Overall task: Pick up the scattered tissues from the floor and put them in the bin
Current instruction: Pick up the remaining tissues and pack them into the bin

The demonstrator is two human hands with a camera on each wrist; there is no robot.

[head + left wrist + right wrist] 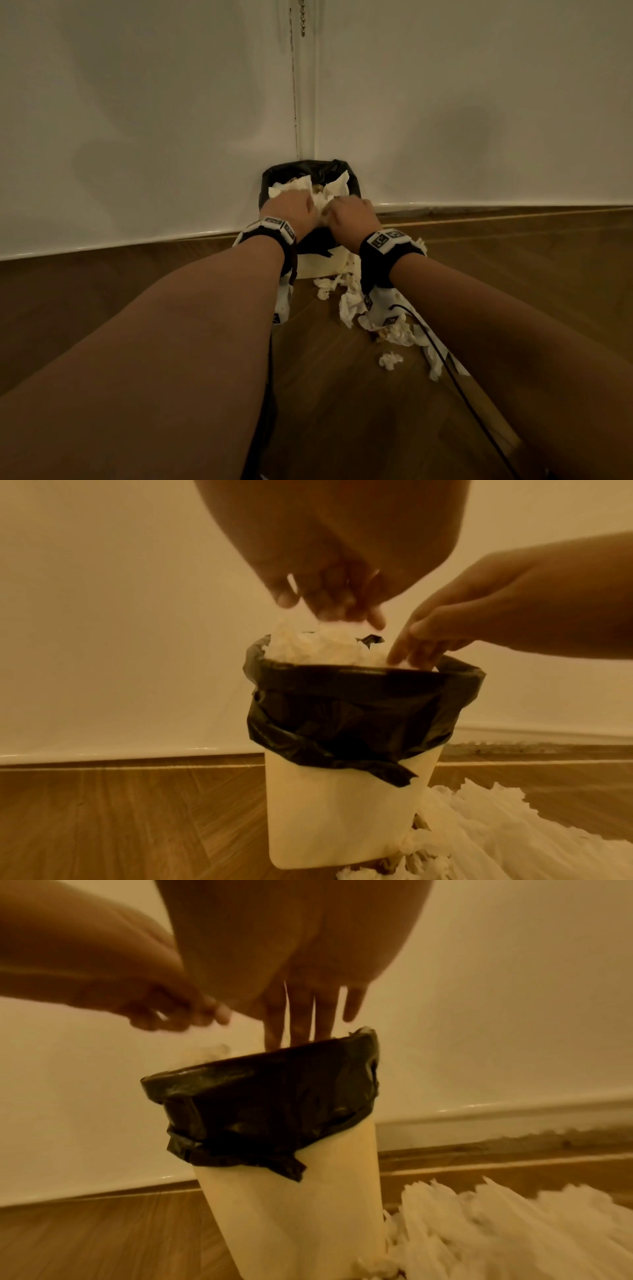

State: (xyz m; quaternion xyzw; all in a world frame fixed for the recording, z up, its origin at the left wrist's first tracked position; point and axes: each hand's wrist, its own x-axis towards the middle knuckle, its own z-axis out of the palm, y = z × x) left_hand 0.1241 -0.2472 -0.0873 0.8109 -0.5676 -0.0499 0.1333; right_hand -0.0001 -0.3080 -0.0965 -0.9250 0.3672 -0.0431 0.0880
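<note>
A white bin [320,265] with a black liner [352,712] stands in the room corner. Crumpled tissues [315,647] fill it above the rim. My left hand [329,612] hovers over the bin's left side, its curled fingers pinching the top of the tissue wad. My right hand [308,1026] is at the bin's right side. Its straight fingers [407,650] point down and press the tissues inside the rim. More scattered tissues [352,303] lie on the floor by the bin's right, under my right forearm.
Two white walls meet just behind the bin, with a skirting [496,205] along the wooden floor [102,308]. A black cable [442,353] runs from my right wrist over the floor tissues. A chain [302,20] hangs in the corner, high up.
</note>
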